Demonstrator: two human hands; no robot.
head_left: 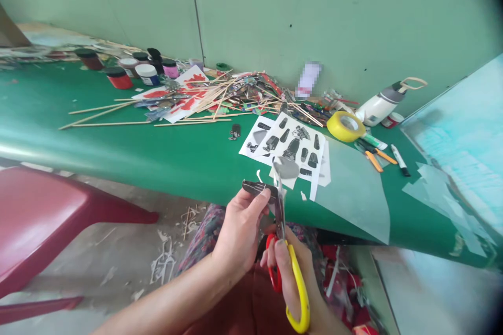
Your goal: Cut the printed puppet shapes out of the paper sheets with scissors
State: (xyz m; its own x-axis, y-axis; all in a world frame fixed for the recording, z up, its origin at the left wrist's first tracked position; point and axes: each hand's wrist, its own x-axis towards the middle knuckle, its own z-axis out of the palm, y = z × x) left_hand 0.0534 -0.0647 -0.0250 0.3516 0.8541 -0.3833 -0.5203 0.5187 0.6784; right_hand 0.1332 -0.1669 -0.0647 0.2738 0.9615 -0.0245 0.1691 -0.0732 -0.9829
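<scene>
My left hand [241,225] pinches a dark paper cutout [255,187] with pale lines, held over the near edge of the green table. In my right hand [293,267] is a pair of scissors [297,293] with one yellow and one red handle loop. The blades point up and away, right beside the cutout; whether they touch its edge I cannot tell. Just beyond the blade tips lie printed sheets [283,121] bearing dark shapes, and a grey oval piece [287,167]. A small dark cutout [234,131] rests apart on the table.
Thin wooden sticks [214,99] and painted cutouts are heaped along the wall. Paint jars [119,78] stand at back left. Yellow tape [346,126], a white bottle [379,104] and orange-handled pliers [374,159] sit at right. A red chair [43,214] is at left.
</scene>
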